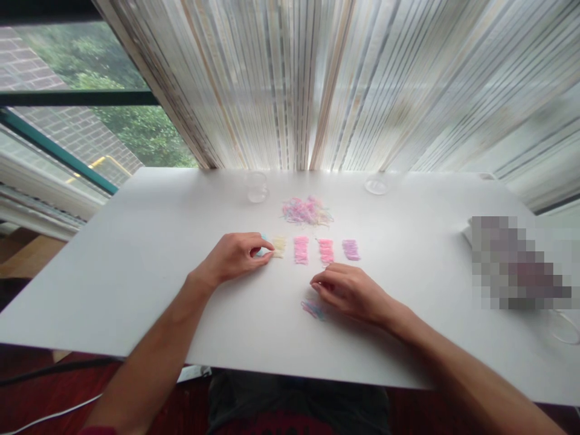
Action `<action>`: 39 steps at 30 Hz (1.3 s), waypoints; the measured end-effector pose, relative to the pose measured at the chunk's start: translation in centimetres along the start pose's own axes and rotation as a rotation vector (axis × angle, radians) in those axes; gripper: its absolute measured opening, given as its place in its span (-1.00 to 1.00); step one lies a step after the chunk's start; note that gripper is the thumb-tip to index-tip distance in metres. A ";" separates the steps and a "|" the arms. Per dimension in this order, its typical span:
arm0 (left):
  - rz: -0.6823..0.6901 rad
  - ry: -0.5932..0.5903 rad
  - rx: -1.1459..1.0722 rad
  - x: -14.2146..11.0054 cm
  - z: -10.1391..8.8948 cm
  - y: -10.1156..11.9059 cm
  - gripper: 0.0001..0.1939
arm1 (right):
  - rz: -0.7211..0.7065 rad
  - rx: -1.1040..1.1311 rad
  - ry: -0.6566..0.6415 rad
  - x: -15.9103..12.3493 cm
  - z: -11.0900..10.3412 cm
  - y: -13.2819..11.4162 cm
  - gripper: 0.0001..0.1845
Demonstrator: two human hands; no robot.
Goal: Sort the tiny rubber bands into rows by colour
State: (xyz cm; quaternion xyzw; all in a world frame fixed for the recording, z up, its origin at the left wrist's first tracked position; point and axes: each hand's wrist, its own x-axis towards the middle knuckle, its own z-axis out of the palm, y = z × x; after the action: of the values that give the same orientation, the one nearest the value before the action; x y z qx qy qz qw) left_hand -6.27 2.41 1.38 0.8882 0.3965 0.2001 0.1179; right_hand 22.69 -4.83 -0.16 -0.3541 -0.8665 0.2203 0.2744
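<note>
Thin pastel loops, like small rubber bands, lie sorted by colour in a row. My left hand [240, 252] has its thumb and forefinger nearly together at the left edge of the yellow bands [280, 246]. Blue bands [263, 246] are partly hidden behind those fingers. To the right come pink bands [301, 249], deeper pink bands [325, 251] and purple bands [350, 249]. My right hand [351, 292] is closed, fingertips bunched, just above a small mixed bunch of bands [312, 309]. Whatever is in either pinch is too small to make out.
A tangled heap of mixed bands [307, 210] lies behind the row. Farther back are a clear plastic container [257, 188] and a clear round lid [376, 185]. A blurred-out object [514, 263] rests at the right of the white table [122, 260], beside a cable. Striped curtains [290, 84] hang behind.
</note>
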 end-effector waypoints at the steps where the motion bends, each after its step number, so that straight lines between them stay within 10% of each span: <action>1: -0.003 0.001 0.001 0.0 0.0 0.0 -0.84 | 0.001 -0.004 0.002 0.0 0.0 0.0 -0.79; 20: 0.000 0.008 0.067 0.5 0.4 -0.8 -0.42 | -0.010 -0.020 0.019 0.0 -0.2 0.1 -0.80; 39: -0.051 0.039 -0.002 0.0 -1.0 -1.9 -0.55 | -0.011 -0.030 0.013 0.0 -0.4 0.0 -0.80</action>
State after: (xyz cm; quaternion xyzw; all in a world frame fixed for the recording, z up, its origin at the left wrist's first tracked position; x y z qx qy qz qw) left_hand -7.98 3.77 1.60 0.8737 0.4208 0.2146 0.1160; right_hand 22.96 -4.71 0.17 -0.3547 -0.8699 0.2035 0.2758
